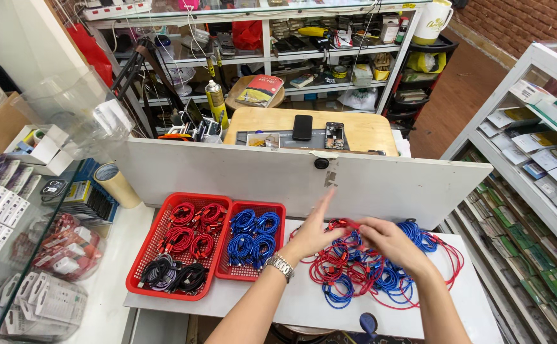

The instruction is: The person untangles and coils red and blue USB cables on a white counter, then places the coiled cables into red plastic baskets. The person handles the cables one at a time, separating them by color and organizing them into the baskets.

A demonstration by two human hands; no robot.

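Observation:
A tangled heap of loose red and blue cables [380,271] lies on the white table [469,306]. Over that heap, my right hand [390,242] pinches a red cable [348,223] near its end. My left hand [310,232], with a metal watch on the wrist, touches the same red cable with its fingers spread. A large red basket [139,267] at the left holds coiled red cables and black ones in front. Beside it, a smaller red basket [278,210] holds coiled blue cables.
A white partition board [380,181] stands behind the table, with a wooden desk [367,130] carrying phones beyond it. A tape roll [116,185] and packaged goods [68,248] lie left. Glass shelving [533,172] with boxed items runs along the right.

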